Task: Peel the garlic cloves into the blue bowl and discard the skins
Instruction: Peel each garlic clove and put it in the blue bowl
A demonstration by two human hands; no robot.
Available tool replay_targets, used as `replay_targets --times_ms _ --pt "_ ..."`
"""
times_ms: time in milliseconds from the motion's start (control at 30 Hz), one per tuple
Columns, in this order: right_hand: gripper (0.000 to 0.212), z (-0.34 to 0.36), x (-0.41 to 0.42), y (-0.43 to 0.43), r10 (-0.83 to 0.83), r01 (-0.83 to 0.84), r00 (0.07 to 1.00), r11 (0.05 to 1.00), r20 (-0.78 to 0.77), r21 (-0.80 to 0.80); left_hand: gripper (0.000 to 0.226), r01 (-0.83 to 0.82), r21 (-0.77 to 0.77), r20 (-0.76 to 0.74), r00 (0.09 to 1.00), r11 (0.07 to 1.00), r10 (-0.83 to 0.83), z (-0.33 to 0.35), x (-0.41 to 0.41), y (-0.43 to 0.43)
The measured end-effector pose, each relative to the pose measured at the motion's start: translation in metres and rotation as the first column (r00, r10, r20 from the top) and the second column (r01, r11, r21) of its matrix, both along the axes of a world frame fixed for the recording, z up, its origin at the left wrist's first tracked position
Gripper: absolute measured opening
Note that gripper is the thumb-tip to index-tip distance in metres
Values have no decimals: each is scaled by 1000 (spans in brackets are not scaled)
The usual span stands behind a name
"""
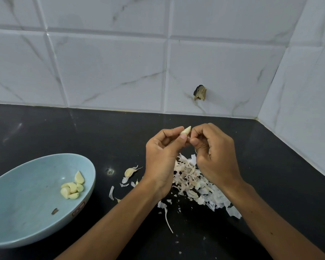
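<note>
The left hand (162, 152) pinches a garlic clove (185, 130) while the right hand (212, 152) picks at it above loose skins (193, 181), near the blue bowl (26, 212).

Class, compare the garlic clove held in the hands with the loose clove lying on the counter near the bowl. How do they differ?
The held clove is pinched by the left hand above the counter; the loose clove lies on it, untouched. The held clove looks mostly bare and smooth; the loose clove wears papery skin. Both are outside the blue bowl.
</note>
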State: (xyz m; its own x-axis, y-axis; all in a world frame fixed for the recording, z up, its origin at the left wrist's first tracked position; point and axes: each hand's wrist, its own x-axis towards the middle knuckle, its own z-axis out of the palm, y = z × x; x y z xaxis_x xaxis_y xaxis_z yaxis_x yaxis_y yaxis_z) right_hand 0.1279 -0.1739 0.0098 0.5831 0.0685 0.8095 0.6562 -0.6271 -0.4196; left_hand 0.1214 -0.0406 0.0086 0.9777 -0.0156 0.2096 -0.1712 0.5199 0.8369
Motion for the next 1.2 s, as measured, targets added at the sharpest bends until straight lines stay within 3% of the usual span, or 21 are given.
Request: replay_targets --times_ms 367,633,767,967,1067,1200 --pt "15 -1 -3 3 45 -46 999 991 -16 -125 12 24 -245 -152 986 969 -63 9 8 12" --pt "11 7 0 -9 1 -2 1000 996 -8 -85 37 59 -335 -187 974 940 -128 12 12 17" --pt "11 10 -2 -14 15 -13 996 1000 -85 26 40 75 -325 -187 972 943 -142 12 12 17" --pt "13 7 3 -17 -83 75 994 991 -67 -110 30 103 -259 -193 969 960 -156 7 12 14" --pt "21 9 0 -12 -40 40 999 998 -6 -51 31 116 -187 -199 968 975 -153 2 10 9" --pt "31 5 1 -12 -9 23 995 989 99 -144 23 146 -80 -194 968 986 -159 -5 7 3"
